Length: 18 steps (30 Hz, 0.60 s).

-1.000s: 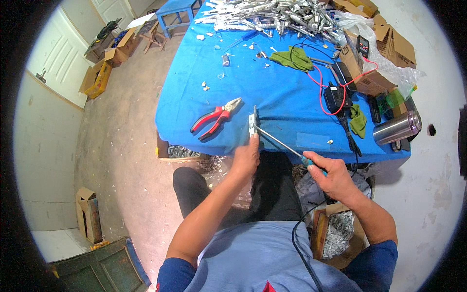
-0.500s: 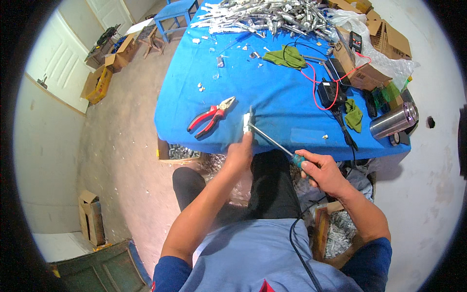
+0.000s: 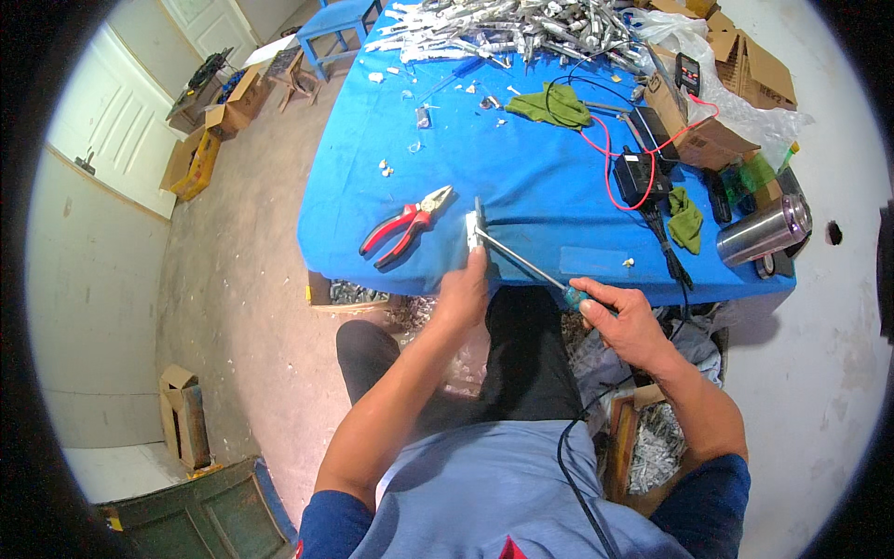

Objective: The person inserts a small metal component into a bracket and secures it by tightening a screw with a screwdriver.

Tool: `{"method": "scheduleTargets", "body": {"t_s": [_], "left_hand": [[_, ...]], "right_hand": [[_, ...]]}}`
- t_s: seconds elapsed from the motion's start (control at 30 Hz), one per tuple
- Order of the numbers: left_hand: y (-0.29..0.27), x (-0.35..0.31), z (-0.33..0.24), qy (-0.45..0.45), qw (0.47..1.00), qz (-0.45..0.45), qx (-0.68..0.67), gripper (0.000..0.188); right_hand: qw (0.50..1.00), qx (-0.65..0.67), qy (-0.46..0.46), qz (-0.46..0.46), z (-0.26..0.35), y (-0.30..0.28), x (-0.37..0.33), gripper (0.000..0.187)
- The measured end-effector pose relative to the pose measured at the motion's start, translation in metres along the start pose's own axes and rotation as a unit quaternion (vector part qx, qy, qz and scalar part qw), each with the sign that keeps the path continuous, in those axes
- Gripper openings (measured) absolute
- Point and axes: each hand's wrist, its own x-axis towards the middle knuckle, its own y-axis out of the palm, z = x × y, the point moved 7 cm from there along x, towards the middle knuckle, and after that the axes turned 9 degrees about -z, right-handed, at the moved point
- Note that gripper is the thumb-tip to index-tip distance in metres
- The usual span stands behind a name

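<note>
At the near edge of the blue-covered table, my left hand (image 3: 463, 291) is closed on a small white part with a grey metal end (image 3: 472, 231), pressing it against the cloth. My right hand (image 3: 626, 321) grips the teal handle of a screwdriver (image 3: 526, 264). Its thin shaft slants up to the left, and the tip touches the white part's right side. Just left of my left hand lie combination pliers (image 3: 407, 225) with red and black handles, jaws slightly apart. Fine detail on the white part is too small to make out.
A heap of silvery-white parts (image 3: 521, 28) covers the table's far end. On the right are a green cloth (image 3: 549, 106), a black power adapter (image 3: 641, 177) with red wires, a steel flask (image 3: 764, 230) and an open cardboard box (image 3: 712, 144). Small scraps (image 3: 386, 169) dot the cloth.
The screwdriver tip sits slightly higher along the white part. Both hands keep their holds, and the whole view has shifted a little.
</note>
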Motion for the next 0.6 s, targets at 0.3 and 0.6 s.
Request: {"method": "scheduleTargets", "body": {"t_s": [0.3,0.6], "left_hand": [[0.000,-0.003,0.004,-0.038,0.999,-0.007,-0.020,0.060],[0.000,-0.004,-0.002,-0.021,1.000,-0.020,-0.003,0.060]], "right_hand": [[0.960,-0.220,-0.169,-0.045,0.036,0.002,-0.003,0.033],[0.901,-0.339,-0.258,-0.088,0.032,0.023,-0.018,0.039]]}}
